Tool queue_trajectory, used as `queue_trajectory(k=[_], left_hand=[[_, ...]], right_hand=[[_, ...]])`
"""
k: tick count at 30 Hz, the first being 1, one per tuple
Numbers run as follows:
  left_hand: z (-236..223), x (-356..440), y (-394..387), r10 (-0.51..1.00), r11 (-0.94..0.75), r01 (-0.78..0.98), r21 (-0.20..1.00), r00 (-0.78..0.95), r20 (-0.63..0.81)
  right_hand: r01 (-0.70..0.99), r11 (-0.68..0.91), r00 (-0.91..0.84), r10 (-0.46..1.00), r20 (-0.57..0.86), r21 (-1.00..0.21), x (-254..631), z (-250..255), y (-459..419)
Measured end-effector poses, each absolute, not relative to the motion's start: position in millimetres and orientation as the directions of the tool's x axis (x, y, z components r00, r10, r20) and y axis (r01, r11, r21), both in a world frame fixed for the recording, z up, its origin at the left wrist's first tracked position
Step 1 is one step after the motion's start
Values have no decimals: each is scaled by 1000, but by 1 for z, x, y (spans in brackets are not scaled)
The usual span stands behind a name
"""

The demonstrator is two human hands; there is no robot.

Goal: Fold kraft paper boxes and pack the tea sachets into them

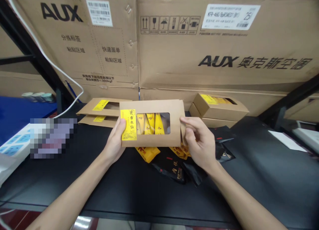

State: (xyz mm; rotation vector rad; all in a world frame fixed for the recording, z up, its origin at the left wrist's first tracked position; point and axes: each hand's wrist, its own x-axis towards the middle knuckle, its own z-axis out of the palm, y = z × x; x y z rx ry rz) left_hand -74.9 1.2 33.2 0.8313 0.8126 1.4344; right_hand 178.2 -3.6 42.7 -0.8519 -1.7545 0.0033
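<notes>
1. Head view: a windowed box (152, 106) is held up above the black table (112, 190), with yellow packets (149, 123) showing through its window.
2. The left hand (116, 138) clasps the box's left end, thumb on the yellow label (132, 135).
3. The right hand (200, 142) has its fingers curled in at the box's right end flap (183, 133).
4. Behind, two stacked boxes (231, 112) stand right; the upper one's window shows yellow contents (219, 100).
5. Below lie loose yellow packets (149, 153) and black packets (171, 168).

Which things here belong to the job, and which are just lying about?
Likely job:
windowed box, in left hand and right hand
yellow packets
black packets
boxes at left
stacked boxes

Likely lying about:
white cable
white sheet
AUX cartons
</notes>
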Motion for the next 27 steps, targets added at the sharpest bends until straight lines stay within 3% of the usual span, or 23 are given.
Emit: queue_trajectory(k=[6,10,15,18,20,23,27], left_hand=[[38,-76,4,1000,-8,-516,856,-23,-4],[39,-78,6,996,-68,-525,848,-87,26],[38,-78,9,970,-204,-493,846,-221,105],[36,-77,10,955,-260,-461,848,-255,153],[35,-75,9,952,-269,-452,850,-256,166],[36,-74,5,973,-214,-448,868,-177,148],[38,-73,-1,992,-119,-427,896,-23,121]], right_hand=[[581,645,28,594,804,-497,183,46,-4],[621,615,1,620,785,-486,186,44,0],[788,586,-150,481,864,-190,185,43,-1],[730,683,-316,376,871,-30,178,48,-12],[669,744,-369,344,863,-11,172,51,-19],[655,747,-321,414,852,-116,163,48,-23],[609,673,-96,587,804,-419,159,34,-15]])
